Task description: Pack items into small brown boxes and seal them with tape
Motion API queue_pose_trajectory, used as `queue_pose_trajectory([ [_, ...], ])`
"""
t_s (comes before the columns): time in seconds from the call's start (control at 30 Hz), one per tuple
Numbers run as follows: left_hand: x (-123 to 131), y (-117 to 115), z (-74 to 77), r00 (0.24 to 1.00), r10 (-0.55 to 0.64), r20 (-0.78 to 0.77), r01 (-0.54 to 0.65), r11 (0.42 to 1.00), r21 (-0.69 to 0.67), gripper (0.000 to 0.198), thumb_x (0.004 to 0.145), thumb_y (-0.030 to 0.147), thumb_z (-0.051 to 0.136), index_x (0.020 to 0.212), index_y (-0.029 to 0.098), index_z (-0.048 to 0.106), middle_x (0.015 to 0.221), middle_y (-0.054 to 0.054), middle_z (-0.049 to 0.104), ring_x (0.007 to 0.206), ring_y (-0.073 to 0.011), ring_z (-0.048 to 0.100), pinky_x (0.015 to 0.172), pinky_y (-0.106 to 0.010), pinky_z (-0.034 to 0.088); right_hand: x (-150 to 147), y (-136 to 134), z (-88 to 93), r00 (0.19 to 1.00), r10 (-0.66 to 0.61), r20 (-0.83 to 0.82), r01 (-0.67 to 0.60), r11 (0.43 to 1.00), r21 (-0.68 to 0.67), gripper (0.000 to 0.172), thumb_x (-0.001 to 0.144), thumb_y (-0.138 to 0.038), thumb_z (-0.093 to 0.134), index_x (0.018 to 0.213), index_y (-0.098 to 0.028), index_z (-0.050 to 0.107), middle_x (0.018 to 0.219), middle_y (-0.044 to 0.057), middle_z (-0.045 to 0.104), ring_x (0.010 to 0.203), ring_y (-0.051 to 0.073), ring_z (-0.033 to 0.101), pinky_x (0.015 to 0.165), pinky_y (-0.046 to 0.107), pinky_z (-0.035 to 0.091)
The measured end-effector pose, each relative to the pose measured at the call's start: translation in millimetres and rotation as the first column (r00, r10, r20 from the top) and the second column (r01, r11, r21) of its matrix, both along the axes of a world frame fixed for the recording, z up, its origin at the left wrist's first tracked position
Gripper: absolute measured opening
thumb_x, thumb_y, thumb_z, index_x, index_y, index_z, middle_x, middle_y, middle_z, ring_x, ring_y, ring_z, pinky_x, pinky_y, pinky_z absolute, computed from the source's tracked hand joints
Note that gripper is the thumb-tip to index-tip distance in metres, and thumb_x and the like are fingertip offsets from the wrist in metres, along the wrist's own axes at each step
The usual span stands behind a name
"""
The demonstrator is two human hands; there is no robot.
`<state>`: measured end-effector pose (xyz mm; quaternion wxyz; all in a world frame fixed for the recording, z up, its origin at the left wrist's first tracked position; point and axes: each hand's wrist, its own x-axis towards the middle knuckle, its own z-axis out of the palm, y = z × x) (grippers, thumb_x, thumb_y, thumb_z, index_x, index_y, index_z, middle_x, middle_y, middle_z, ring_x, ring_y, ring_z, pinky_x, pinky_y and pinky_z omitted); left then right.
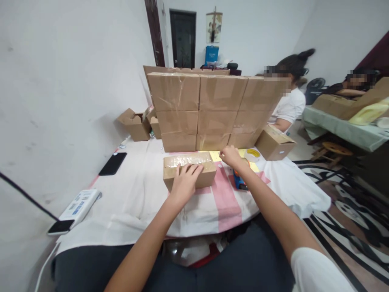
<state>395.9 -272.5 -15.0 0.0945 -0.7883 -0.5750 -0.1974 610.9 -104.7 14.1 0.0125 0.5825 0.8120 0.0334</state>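
Observation:
A small cardboard box [170,172] lies on the cloth in front of me, with shiny clear tape along its top. My left hand [187,178] rests flat on its top, fingers stretched out. To the right of the box, my right hand [231,157] hovers over a yellow sheet with small dots [215,155]. Its fingers are curled together, and whatever may be between them is hidden. Partly behind my right forearm is a blue and orange tape dispenser [240,183]. A roll of yellowish tape [252,153] lies just beyond it.
Taped cardboard boxes [219,109] form a stacked wall at the back. A single box [275,142] stands right, open boxes [138,125] left. A black phone [113,164] and a white packet [80,204] lie left. A person in a white shirt [293,105] sits behind the stack.

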Motion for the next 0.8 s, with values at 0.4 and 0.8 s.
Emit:
queue_pose_trajectory([
  [0.4,-28.6,-3.6,22.0,0.996,0.059,0.067,-0.066,0.991,0.115,0.043,0.099,0.040,0.050,0.140,0.027,0.055,0.142,-0.006,0.063,0.136,-0.0290,0.052,0.121,-0.057,0.025,12.6,79.4,-12.4,0.993,0.036,0.115,-0.013,0.980,-0.198,0.033,0.091,-0.009,0.059,0.120,-0.018,0.073,0.130,0.018,0.068,0.123,0.029,0.064,0.098,0.036,0.050],
  [0.8,-67.2,10.5,19.5,0.961,0.216,0.174,-0.222,0.975,0.020,0.048,0.100,0.045,0.045,0.144,0.028,0.050,0.148,-0.007,0.058,0.141,-0.0287,0.047,0.121,-0.058,0.023,-5.7,129.6,-44.7,0.959,-0.254,0.124,0.280,0.916,-0.286,0.037,0.097,-0.038,0.064,0.127,-0.015,0.062,0.129,0.011,0.064,0.112,0.024,0.065,0.096,0.047,0.056],
])
